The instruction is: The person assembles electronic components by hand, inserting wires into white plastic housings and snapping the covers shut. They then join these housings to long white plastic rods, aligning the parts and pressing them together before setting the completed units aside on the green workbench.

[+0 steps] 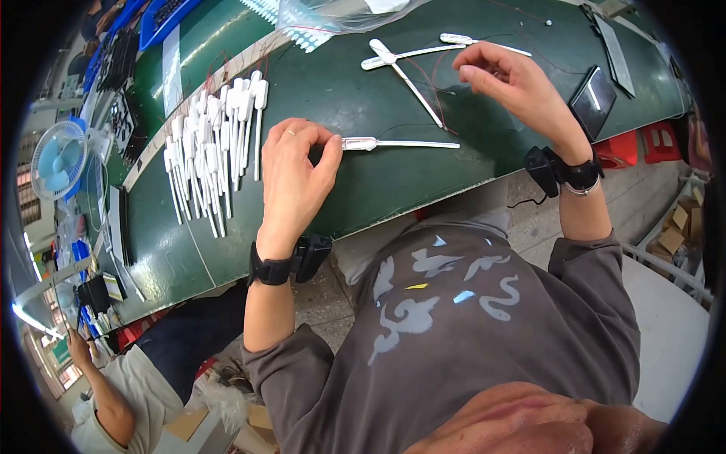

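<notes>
Across a green counter (325,87), a bundle of white sticks (219,136) is laid out at the left. At the far right, the right hand (514,79) is raised beside loose sticks (382,53), its fingers curled; whether anything is gripped cannot be told. Well apart from it, near the centre, a lone white stick (367,144) appears pinched at its left end by the nearer left hand (291,170), its long axis stretched out rightward from the fingertips.

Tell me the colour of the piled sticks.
White; the piled sticks show best in the head view.
</notes>
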The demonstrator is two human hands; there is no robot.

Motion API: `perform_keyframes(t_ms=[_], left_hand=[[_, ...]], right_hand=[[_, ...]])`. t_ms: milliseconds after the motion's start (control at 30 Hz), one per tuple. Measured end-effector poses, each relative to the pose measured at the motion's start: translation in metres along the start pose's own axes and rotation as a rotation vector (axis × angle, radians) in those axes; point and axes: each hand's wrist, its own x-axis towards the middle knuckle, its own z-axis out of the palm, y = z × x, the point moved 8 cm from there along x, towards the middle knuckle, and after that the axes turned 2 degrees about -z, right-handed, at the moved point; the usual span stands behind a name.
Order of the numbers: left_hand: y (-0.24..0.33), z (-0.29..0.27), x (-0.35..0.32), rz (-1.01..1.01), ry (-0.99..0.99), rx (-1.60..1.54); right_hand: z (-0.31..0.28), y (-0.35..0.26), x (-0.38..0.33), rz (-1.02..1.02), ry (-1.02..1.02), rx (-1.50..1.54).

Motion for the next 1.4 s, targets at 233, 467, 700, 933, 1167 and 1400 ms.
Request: perform_keyframes(t_ms=[233, 467, 700, 933, 1167, 1400], left_hand=[[0.018, -0.006, -0.006, 0.107, 0.089, 0.233], [0.042, -0.017, 0.01, 0.231, 0.104, 0.234], [0.066, 0.01, 0.063, 0.495, 0.007, 0.237], [0.078, 0.043, 0.102, 0.715, 0.056, 0.386], [0.07, 0.063, 0.111, 0.739, -0.104, 0.376], [0.085, 0.036, 0.094, 0.794, 0.05, 0.272]], right_hand=[[0.015, 0.01, -0.01, 0.004, 0.032, -0.194], [0.04, -0.005, -0.018, -0.077, 0.128, -0.325], [0.046, -0.001, -0.02, -0.049, 0.232, -0.362], [0.045, 0.001, -0.024, -0.001, 0.265, -0.228], [0.038, 0.008, -0.029, 0.034, 0.275, -0.075], [0.031, 0.024, -0.038, 0.064, 0.334, 0.128]])
